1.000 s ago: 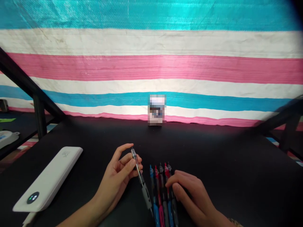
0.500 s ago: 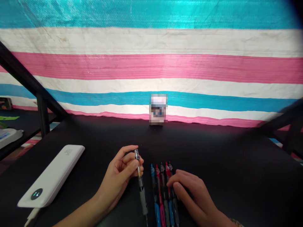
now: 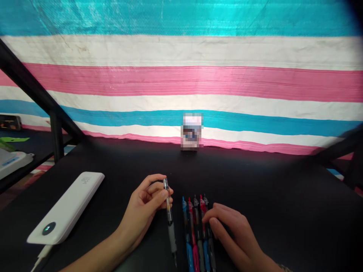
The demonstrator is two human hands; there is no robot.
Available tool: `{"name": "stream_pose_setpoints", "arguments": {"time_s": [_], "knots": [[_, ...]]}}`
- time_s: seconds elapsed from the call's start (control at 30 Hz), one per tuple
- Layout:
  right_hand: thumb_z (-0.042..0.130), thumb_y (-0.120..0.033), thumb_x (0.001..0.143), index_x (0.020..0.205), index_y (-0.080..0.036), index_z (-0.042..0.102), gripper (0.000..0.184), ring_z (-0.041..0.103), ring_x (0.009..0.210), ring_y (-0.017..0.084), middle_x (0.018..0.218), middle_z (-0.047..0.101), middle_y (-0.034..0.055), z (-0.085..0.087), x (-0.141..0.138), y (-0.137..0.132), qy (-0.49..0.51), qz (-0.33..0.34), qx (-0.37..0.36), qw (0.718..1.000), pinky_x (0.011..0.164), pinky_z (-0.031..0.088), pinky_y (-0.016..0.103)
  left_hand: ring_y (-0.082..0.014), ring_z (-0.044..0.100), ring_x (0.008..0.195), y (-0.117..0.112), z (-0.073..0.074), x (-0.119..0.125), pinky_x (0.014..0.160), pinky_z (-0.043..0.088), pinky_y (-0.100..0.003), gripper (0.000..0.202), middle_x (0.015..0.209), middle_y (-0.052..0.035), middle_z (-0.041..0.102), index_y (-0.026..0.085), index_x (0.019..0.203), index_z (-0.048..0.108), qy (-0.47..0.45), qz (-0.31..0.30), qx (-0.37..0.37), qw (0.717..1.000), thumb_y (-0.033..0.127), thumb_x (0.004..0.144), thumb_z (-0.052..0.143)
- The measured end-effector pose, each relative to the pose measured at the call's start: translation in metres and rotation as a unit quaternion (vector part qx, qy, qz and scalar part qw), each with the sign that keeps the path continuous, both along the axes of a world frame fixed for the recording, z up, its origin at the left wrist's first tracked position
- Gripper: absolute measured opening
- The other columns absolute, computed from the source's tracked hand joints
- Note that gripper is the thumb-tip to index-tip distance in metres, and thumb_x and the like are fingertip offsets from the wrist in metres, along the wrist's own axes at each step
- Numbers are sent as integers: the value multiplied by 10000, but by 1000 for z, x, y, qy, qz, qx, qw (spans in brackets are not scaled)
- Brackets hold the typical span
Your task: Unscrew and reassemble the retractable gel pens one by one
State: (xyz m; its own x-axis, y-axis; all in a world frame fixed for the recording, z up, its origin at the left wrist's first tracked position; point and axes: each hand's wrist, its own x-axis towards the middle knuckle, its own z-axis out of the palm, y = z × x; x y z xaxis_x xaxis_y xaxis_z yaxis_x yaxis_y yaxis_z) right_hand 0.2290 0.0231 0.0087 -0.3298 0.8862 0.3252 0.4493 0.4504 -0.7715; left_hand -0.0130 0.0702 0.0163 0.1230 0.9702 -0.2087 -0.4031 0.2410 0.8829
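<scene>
My left hand (image 3: 150,206) is closed round the upper half of a pen (image 3: 171,236) with a clear barrel and a grey grip. The index fingertip lies on the pen's top end, and its metal tip points down towards me. To its right several click pens (image 3: 195,234) lie side by side on the black table, with blue, pink and grey grips. My right hand (image 3: 236,236) rests at the right side of this row, thumb and fingers slightly apart and loosely bent. Its index fingertip reaches over the rightmost pens and seems to touch them.
A white power bank (image 3: 68,207) with a cable lies at the left of the table (image 3: 136,158). A small blurred box (image 3: 192,132) stands at the back, before a striped sheet (image 3: 255,83). Black frame bars (image 3: 58,136) rise on both sides. A white device (image 3: 14,164) sits far left.
The view has shifted slightly, so the things on the table appear a little further right. Both hands keep nearly the same pose, the left still on its pen.
</scene>
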Motion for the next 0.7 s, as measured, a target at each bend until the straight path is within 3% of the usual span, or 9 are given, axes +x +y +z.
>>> {"name": "stream_pose_setpoints", "arguments": {"time_s": [0.3,0.47,0.7], "knots": [[463,-195,1019,900,-209,662,232,627,652,172,714,637,11,-1,2,-1,1,3,6,1000,641,492,274,-141,685,709,-2,0,-1,674,561,-242,378,835,-15,746,242,1148,659,7,-24,19,999,273,815,834],[459,-196,1021,886,-212,657,240,615,636,170,694,630,8,0,2,-1,2,-2,11,1000,638,487,275,-150,686,715,-1,1,-1,688,571,-259,298,810,-17,737,212,1046,678,14,-24,11,1000,263,801,842],[475,-188,1015,905,-216,658,215,616,667,177,697,618,1,-2,3,-2,-3,-9,5,1000,660,477,282,-142,690,726,5,-1,-5,683,565,-245,306,841,-17,744,221,1104,652,25,-28,28,999,238,840,805]]}}
